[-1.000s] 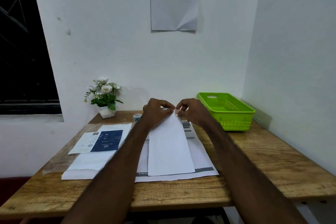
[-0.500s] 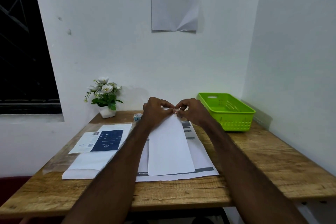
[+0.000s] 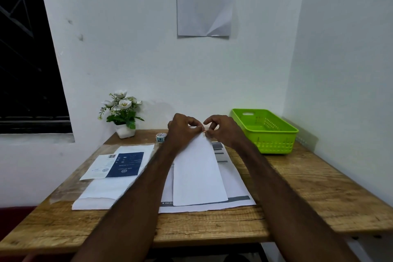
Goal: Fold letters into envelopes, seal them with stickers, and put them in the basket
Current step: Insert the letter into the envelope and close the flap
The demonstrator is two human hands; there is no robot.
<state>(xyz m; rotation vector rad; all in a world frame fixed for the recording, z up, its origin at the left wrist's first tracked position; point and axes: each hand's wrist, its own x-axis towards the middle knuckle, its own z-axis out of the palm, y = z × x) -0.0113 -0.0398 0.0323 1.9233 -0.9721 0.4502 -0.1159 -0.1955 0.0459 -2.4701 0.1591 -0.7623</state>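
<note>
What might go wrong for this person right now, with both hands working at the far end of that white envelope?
1. Both hands, left hand and right hand, pinch at the far end of the envelope; the small sticker there could go on crooked or crease.
2. The envelope lies loose on a printed sheet, so it may slide.
3. A forearm could nudge the sticker roll close by.

We see a matt paper envelope (image 3: 198, 173), a rough-grained wooden table (image 3: 308, 187), and a glossy green plastic basket (image 3: 276, 134) at two o'clock.
</note>
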